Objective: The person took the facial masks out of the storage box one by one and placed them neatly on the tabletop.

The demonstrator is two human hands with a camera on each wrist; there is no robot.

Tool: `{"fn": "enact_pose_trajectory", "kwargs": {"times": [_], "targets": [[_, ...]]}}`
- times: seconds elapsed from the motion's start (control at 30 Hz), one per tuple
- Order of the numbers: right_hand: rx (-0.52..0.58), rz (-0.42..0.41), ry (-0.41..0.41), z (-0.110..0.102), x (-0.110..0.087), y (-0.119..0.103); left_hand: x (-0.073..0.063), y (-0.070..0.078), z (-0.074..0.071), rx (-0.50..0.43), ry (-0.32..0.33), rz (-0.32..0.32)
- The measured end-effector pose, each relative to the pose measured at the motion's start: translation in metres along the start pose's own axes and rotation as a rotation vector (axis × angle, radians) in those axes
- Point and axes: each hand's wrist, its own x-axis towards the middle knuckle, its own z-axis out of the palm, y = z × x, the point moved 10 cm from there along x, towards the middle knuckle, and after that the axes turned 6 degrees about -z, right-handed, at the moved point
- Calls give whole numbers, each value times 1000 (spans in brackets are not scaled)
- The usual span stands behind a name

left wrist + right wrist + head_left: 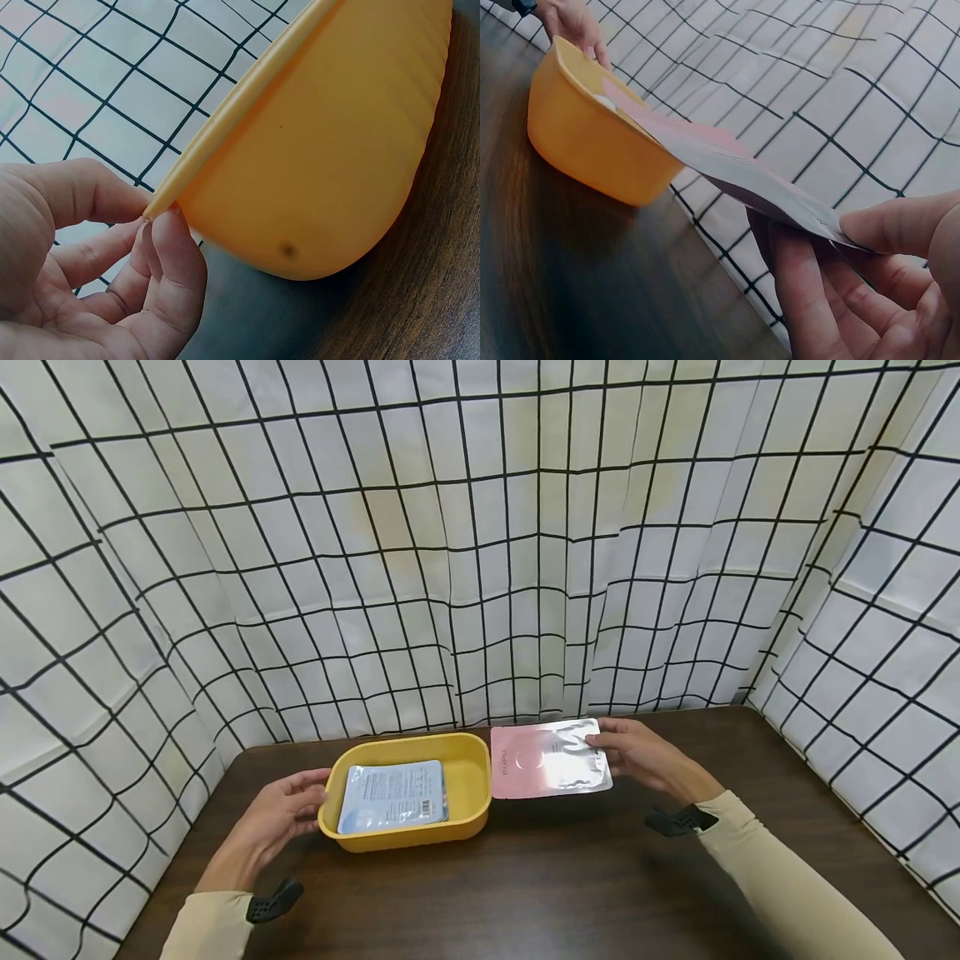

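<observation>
My left hand (281, 814) pinches the rim of a yellow plastic basin (471, 777) at its left end, thumb on one side and fingertips on the other in the left wrist view. Inside the basin a light blue printed sachet (392, 795) lies flat, with the edge of another packet showing under its right side. My right hand (637, 753) holds a pink and silver foil sachet (551, 758) by its right edge, between thumb and fingers. The sachet is raised above the table, its left edge close to the basin's right rim.
A dark brown wooden table (525, 885) bears the basin. White cloth with a black grid (510, 568) stands as walls behind the table and along both sides. Black bands (678, 820) sit on both wrists.
</observation>
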Motion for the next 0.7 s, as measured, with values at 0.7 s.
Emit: {"fn": "enact_pose_trajectory", "kwargs": {"times": [0.7], "targets": [[-99,50,-21,-6,2,27,0,2,1,12,3,7]]}}
